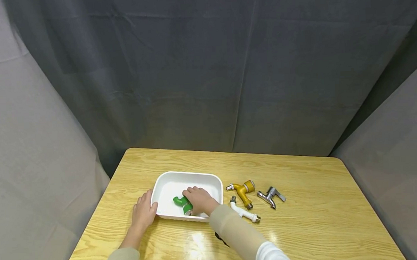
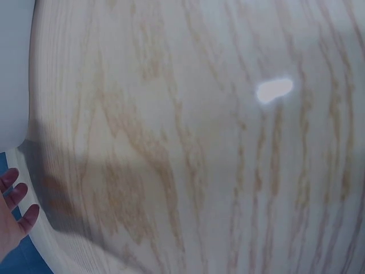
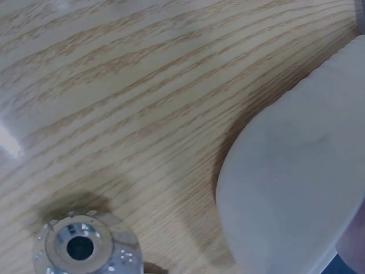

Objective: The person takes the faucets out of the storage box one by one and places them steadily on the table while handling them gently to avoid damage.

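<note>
A white plastic tray sits on the wooden table, and a green faucet lies inside it. Reaching into the tray, my right hand grips the green faucet's right side and covers part of it. My left hand rests against the tray's left wall, its thumb at the rim and its fingers fairly straight. In the left wrist view only some fingertips show, below the tray's corner. The right wrist view has the tray's outer wall and hardly any of the hand.
Right of the tray lie a yellow faucet, a white faucet and a chrome faucet. A round metal faucet end appears low in the right wrist view. Dark grey curtain hangs behind the table.
</note>
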The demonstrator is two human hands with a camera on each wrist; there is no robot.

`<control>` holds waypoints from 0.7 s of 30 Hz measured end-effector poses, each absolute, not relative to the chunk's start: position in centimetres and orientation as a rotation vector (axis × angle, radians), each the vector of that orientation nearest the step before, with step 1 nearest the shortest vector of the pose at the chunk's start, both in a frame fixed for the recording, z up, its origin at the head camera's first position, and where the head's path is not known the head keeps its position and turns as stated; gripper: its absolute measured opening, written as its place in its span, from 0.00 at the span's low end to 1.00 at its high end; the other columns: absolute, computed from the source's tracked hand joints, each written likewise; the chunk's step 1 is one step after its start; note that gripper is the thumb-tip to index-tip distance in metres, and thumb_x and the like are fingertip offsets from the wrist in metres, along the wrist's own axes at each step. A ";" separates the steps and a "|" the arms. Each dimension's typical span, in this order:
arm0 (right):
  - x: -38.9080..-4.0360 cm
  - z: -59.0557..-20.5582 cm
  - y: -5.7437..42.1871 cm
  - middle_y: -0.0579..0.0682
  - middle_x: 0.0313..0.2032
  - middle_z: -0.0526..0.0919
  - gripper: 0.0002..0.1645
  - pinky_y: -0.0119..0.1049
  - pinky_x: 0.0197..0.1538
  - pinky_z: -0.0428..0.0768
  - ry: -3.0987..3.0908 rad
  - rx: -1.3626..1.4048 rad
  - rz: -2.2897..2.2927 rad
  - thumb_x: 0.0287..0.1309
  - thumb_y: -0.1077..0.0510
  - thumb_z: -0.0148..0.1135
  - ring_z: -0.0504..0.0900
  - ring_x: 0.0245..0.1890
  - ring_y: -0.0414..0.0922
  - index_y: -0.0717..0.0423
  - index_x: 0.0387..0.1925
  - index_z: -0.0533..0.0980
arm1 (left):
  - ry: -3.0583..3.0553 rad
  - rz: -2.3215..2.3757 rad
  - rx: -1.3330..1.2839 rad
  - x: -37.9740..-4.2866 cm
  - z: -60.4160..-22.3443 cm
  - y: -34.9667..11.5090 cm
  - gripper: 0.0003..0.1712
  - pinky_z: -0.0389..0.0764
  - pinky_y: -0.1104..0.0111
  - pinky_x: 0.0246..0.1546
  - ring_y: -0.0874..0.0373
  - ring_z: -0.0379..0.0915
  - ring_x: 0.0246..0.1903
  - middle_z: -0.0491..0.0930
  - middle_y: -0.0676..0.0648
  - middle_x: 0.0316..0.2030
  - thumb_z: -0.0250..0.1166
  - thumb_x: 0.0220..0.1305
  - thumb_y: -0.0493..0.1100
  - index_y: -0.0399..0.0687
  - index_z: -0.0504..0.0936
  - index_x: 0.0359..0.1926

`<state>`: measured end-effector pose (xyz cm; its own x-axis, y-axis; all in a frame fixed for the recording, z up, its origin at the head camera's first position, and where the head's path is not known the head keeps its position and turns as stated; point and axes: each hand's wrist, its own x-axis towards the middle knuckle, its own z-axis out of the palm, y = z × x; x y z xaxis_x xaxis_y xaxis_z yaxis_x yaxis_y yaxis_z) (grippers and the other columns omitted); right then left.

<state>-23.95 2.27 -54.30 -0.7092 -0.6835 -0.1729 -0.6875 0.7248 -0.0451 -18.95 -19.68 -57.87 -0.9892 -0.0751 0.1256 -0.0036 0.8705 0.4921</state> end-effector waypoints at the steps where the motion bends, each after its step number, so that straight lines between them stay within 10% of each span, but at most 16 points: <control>1: -24.0 -54.3 2.4 0.41 0.40 0.70 0.39 0.33 0.45 0.71 2.751 -1.107 0.028 0.36 0.45 0.73 0.68 0.39 0.38 0.46 0.52 0.65 | -2.903 -0.760 0.059 -19.0 -57.9 -19.7 0.28 0.66 0.48 0.46 0.43 0.65 0.52 0.71 0.38 0.53 0.49 0.61 0.44 0.42 0.62 0.62; 21: -24.3 -52.5 3.6 0.43 0.43 0.70 0.49 0.39 0.53 0.69 2.850 -1.047 -0.046 0.30 0.39 0.73 0.68 0.44 0.41 0.47 0.57 0.65 | -2.934 -0.789 0.066 -18.9 -58.0 -19.8 0.29 0.65 0.49 0.48 0.43 0.63 0.54 0.69 0.38 0.55 0.46 0.61 0.46 0.42 0.60 0.63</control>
